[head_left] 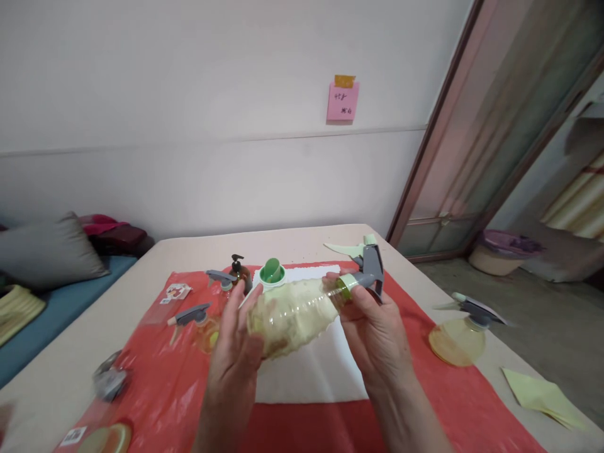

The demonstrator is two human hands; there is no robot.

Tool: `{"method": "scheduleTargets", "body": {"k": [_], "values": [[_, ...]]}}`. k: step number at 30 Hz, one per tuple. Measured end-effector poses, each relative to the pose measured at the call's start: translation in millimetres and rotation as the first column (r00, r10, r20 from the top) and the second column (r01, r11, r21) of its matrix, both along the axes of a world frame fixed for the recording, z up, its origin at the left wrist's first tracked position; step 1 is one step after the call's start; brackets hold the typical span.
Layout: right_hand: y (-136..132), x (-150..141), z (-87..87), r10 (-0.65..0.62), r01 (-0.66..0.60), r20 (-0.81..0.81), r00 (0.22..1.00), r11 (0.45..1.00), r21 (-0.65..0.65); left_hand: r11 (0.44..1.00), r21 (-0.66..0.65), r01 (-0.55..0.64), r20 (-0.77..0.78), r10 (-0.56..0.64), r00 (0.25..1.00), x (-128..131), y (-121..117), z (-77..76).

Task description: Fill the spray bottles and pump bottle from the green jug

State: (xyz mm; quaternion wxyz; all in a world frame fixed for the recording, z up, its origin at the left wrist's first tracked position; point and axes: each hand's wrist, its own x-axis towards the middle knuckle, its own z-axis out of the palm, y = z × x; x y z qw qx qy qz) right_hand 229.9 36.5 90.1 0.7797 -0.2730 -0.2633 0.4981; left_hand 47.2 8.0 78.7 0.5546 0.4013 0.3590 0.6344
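A clear, yellowish spray bottle (295,314) with a grey and pale green trigger head lies tilted sideways in the air between my hands. My left hand (238,349) is closed around its base end. At the other end, my right hand (372,327) grips the neck just below the trigger head (372,267). Beneath the bottle a white sheet (311,377) rests on a red plastic cover (174,358). Behind it stands a white container with a green rim (272,272) and a green scoop or cup inside.
A round spray bottle (457,340) and a yellow cloth or paper (542,396) lie on the right. Left are another spray bottle (205,330), a brown pump bottle (240,274), a crumpled grey item (112,377) and a gold lid (116,437). A pink note (343,102) hangs on the wall.
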Motion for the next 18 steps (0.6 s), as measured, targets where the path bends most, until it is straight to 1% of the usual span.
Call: {"method": "scheduleTargets", "body": {"k": [2,4,6,9,11,13,15,18], "values": [[-1.7,0.0,1.0,-0.008,0.007,0.03,1.0,1.0,0.03,0.998,-0.069,0.009,-0.003,-0.009,1.0,-0.9,1.7,1.7],[-3.6,0.4,1.7,-0.016,0.013,0.059,0.998,0.998,0.063,0.99,-0.131,0.044,-0.031,-0.049,0.998,-1.9,2.9,4.2],[-5.1,1.7,2.4,-0.042,0.035,0.074,0.996,0.995,0.091,0.983,-0.154,0.1,-0.052,-0.109,0.993,-3.7,3.7,7.1],[-5.9,4.7,3.4,-0.081,0.072,0.1,0.992,0.993,0.095,0.966,-0.175,0.188,-0.062,-0.202,0.977,-7.3,3.6,11.2],[-5.4,6.6,4.0,-0.075,0.067,0.108,0.991,0.995,0.078,0.959,-0.2,0.202,-0.042,-0.214,0.976,-8.6,2.5,13.1],[-4.4,7.6,4.6,-0.075,0.069,0.101,0.992,0.995,0.066,0.968,-0.169,0.187,-0.001,-0.19,0.982,-8.2,0.6,14.1],[-3.4,7.8,5.3,-0.093,0.088,0.086,0.992,0.994,0.061,0.982,-0.072,0.175,0.028,-0.174,0.984,-6.4,-1.9,14.8],[-2.9,7.1,6.2,-0.116,0.112,0.07,0.991,0.992,0.061,0.983,0.059,0.171,0.052,-0.174,0.983,-3.5,-5.0,15.6]]}}
